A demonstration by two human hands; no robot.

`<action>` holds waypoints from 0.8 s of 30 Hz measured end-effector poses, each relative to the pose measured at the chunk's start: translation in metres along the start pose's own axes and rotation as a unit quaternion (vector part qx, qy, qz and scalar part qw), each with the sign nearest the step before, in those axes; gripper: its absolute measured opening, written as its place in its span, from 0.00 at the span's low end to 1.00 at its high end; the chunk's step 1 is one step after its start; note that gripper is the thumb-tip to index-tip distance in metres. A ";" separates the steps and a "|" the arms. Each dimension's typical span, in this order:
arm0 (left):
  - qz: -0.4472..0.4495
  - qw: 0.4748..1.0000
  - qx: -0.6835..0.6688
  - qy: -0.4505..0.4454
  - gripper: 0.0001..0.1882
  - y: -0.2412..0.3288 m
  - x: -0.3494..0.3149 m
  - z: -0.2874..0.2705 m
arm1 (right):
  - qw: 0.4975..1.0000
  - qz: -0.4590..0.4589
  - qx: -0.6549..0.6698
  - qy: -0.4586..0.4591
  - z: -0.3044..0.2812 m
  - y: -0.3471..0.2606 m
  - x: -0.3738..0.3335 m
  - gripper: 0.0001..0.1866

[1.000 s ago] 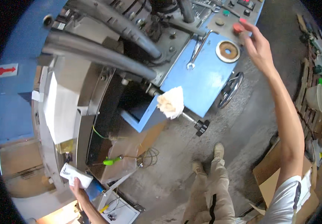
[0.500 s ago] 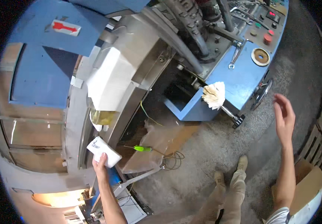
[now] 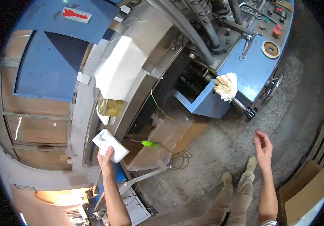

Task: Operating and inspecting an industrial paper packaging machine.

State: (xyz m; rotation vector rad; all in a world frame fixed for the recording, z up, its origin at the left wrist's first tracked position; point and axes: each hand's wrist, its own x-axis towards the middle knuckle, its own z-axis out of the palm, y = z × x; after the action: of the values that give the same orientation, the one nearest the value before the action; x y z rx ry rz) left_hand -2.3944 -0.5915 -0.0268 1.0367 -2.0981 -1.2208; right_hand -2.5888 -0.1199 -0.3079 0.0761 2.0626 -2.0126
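Observation:
My left hand [image 3: 106,160] grips a flat white packet [image 3: 111,146] with a jagged upper edge and dark printing at one corner; the thumb lies across its face. The packet is beside the long metal edge of the machine, below a white sheet [image 3: 116,73] and a yellowish clear pouch or bag [image 3: 110,106]. My right hand [image 3: 263,147] hangs over the floor at the right with nothing in it. Its fingers are loosely bent and not closed into a fist. Nearest to it are a black knob [image 3: 250,113] and a handwheel [image 3: 274,88] on the blue machine.
A crumpled stained cloth [image 3: 226,87] sits on the blue machine [image 3: 246,69], along with a wrench [image 3: 246,48] and a round ring [image 3: 270,49]. A green-handled tool [image 3: 150,144] lies near coiled cable [image 3: 182,160]. An open cardboard box [image 3: 305,192] stands lower right.
My right hand has come inward, to the left and lower. The left hand still grips the packet, raised slightly. The whole view has shifted a little, moving the machine rightward.

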 end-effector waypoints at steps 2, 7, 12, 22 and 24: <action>0.002 1.000 -0.008 -0.001 0.21 0.001 0.000 0.000 | 0.999 0.013 -0.026 -0.017 0.002 0.002 -0.004 0.14; 0.008 1.000 0.004 -0.001 0.22 0.002 -0.002 0.003 | 0.999 0.000 -0.024 -0.023 -0.001 -0.005 0.000 0.14; 0.009 1.000 0.013 -0.010 0.22 0.002 -0.002 -0.001 | 0.999 -0.007 -0.030 -0.027 0.003 -0.012 0.002 0.14; 0.007 1.000 0.007 -0.017 0.24 0.003 -0.003 0.004 | 0.999 0.007 -0.033 -0.025 0.002 -0.004 -0.006 0.15; 0.006 1.000 0.006 -0.016 0.25 0.003 -0.003 0.003 | 0.999 0.014 -0.030 -0.026 0.002 0.005 -0.014 0.15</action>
State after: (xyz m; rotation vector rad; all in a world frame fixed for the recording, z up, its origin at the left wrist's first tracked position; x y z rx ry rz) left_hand -2.3962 -0.5866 -0.0259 1.0137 -2.1357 -1.2275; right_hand -2.5742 -0.1197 -0.3095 0.0391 2.0757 -1.9152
